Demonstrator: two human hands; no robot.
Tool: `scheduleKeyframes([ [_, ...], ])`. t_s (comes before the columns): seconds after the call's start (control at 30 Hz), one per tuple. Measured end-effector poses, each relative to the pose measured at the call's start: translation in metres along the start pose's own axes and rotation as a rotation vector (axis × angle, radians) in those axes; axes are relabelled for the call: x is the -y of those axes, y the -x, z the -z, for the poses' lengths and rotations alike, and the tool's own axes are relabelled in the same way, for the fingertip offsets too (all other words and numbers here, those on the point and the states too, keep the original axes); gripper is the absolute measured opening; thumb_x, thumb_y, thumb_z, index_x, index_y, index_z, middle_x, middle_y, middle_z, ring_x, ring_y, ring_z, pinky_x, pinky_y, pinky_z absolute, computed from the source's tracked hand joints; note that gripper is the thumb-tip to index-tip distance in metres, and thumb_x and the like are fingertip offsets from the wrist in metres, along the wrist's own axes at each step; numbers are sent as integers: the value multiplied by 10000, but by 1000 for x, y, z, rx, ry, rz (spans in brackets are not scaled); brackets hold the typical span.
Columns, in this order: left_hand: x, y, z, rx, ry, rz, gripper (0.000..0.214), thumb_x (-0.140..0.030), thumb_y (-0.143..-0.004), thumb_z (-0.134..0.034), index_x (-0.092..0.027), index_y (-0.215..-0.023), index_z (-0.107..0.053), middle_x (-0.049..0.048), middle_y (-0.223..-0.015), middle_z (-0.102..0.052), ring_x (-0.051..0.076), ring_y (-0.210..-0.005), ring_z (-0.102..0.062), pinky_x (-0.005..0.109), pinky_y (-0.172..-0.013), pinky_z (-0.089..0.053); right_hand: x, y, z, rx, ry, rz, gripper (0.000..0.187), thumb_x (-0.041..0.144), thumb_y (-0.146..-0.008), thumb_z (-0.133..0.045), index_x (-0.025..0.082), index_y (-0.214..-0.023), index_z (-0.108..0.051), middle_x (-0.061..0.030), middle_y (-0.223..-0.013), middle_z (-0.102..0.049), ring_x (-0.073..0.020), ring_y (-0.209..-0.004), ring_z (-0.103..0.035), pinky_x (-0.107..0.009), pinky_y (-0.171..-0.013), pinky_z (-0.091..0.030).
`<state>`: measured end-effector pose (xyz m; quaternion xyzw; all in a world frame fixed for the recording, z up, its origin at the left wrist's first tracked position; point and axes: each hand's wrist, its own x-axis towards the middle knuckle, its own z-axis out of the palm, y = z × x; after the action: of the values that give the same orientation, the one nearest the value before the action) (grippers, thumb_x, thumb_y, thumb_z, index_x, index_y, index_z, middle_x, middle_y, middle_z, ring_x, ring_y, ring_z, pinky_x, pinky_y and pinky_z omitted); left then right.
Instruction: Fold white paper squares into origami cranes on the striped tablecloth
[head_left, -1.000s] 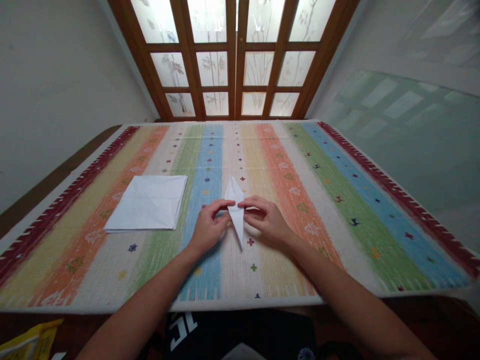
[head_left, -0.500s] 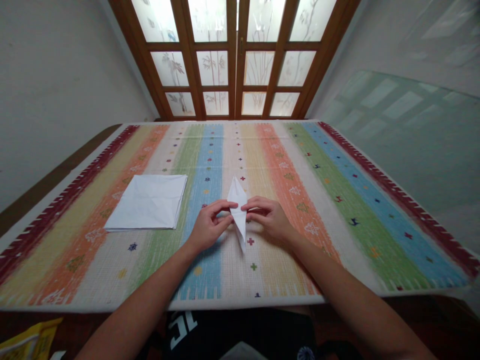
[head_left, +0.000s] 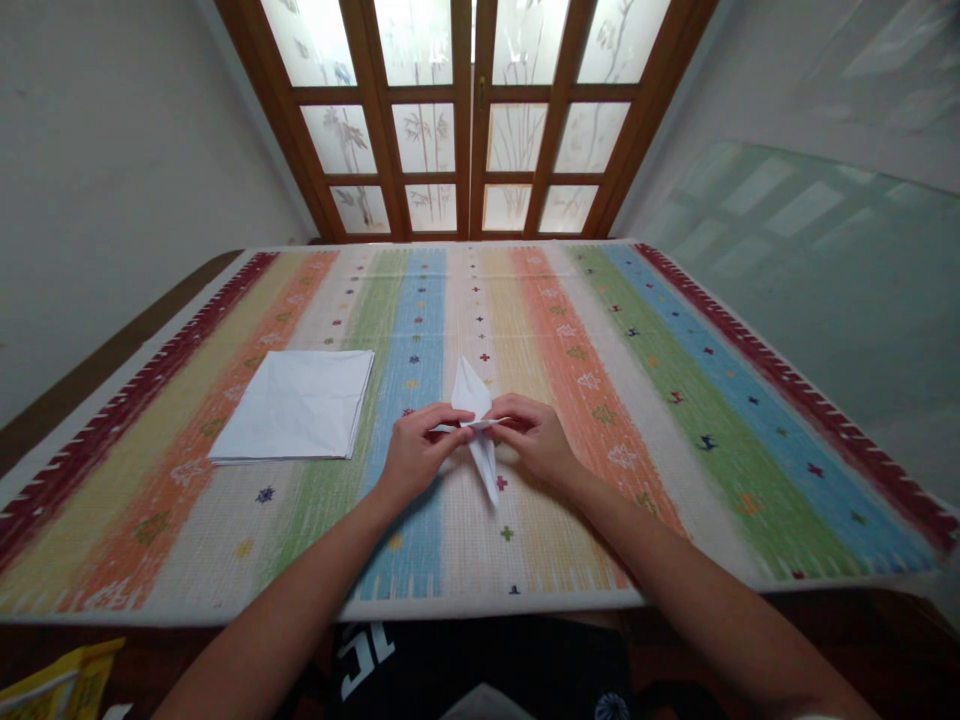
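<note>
A white folded paper piece point(head_left: 473, 395), long with pointed ends, rests on the striped tablecloth point(head_left: 615, 380) in the middle of the table. My left hand point(head_left: 415, 455) pinches its left side at the middle. My right hand point(head_left: 534, 435) pinches the right side, fingers curled. A thin flap of the paper is lifted between the two hands. The paper's far tip points toward the doors and its near tip pokes out below my fingers.
A stack of white square paper sheets point(head_left: 296, 403) lies to the left on the cloth. Wooden glazed doors point(head_left: 472, 110) stand behind the table. A yellow packet point(head_left: 52, 685) shows at the bottom left, below the table edge.
Both hands have closed in on the paper's middle. A flap that lay flat is now raised between the fingertips, and the piece has tilted slightly.
</note>
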<state>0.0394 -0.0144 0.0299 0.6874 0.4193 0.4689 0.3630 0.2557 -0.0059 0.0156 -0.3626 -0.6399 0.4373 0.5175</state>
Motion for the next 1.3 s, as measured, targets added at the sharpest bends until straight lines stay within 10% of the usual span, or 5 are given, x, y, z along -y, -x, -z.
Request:
scheduleKeyframes([
  [0.63, -2, 2, -2, -54, -62, -38, 175, -365, -881, -810, -203, -812, -805, 59, -841, -806, 190, -735, -748, 301, -710, -628, 5, 3, -7, -60, 92, 13, 165, 385, -896, -822, 239, -834, -778, -92, -1116, -763, -227, -1026, -725, -327, -796, -611],
  [1.3, -1, 2, -8, -16, 81, 70, 163, -298, -869, -810, -189, -955, -724, 42, -914, -792, 151, -731, -755, 281, -749, -661, 12, 2, -8, -67, 130, -74, 333, 520, -863, -834, 221, -775, -719, -34, -760, -730, -182, -684, -689, -311, -640, -597],
])
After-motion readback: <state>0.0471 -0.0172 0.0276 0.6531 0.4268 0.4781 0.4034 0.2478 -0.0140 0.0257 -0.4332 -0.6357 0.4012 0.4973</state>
